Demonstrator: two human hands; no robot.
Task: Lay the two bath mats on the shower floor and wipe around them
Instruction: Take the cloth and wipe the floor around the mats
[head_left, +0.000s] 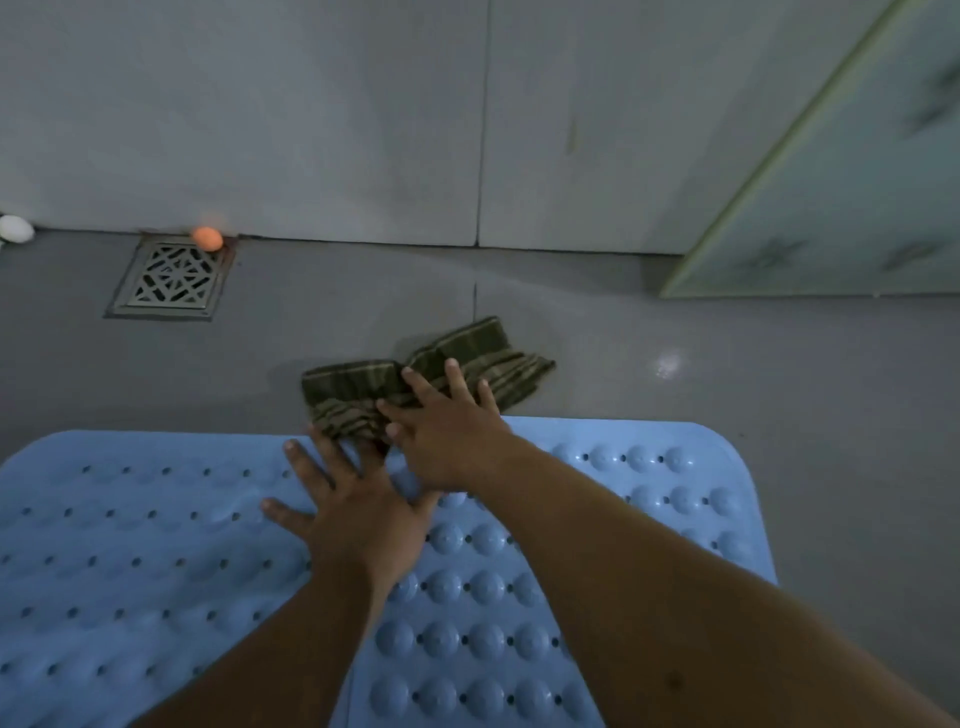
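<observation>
Both flat hands, right hand (447, 441) on striped cloth (353, 395).

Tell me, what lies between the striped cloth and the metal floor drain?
Only bare grey floor separates the dark striped cloth from the square metal drain, seen in the head view.

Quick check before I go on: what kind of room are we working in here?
Most likely a shower or wet-room floor: a metal floor drain by the tiled wall, and a blue studded bath mat on the grey floor.

Single head view, close above, facing forward-down at shower floor (831, 415).
</observation>
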